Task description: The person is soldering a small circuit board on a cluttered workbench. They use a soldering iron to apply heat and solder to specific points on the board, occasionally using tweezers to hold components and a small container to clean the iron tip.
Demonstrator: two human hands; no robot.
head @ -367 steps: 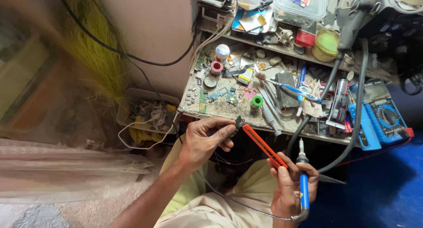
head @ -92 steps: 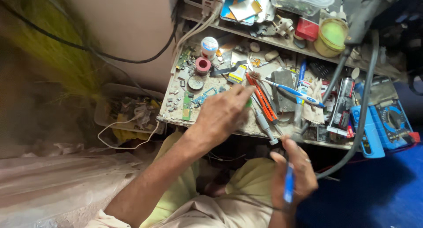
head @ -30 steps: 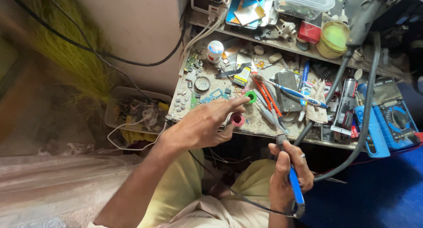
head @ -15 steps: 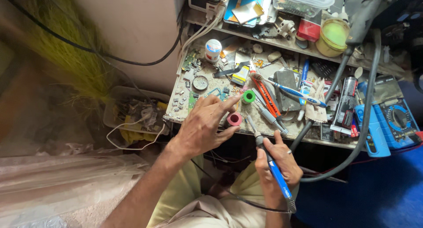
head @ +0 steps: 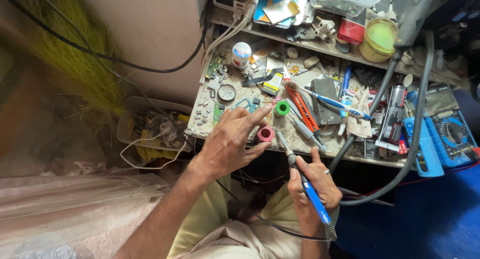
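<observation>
My left hand reaches over the front edge of a cluttered workbench, fingers spread, with the thumb and forefinger touching a small red spool. A green spool lies just beyond it. My right hand grips a blue-handled soldering iron, whose metal tip points up at the bench edge beside the red spool. An orange-handled tool lies on the bench past the spools.
The bench holds circuit-board scraps, a white jar, a toothbrush, a blue multimeter and a thick grey hose. A yellow-green tub stands on the shelf behind. A plastic tray of wires sits at the left.
My left hand has settled its fingers on the red spool. My right hand has raised the soldering iron so its tip reaches the bench edge next to the spool.
</observation>
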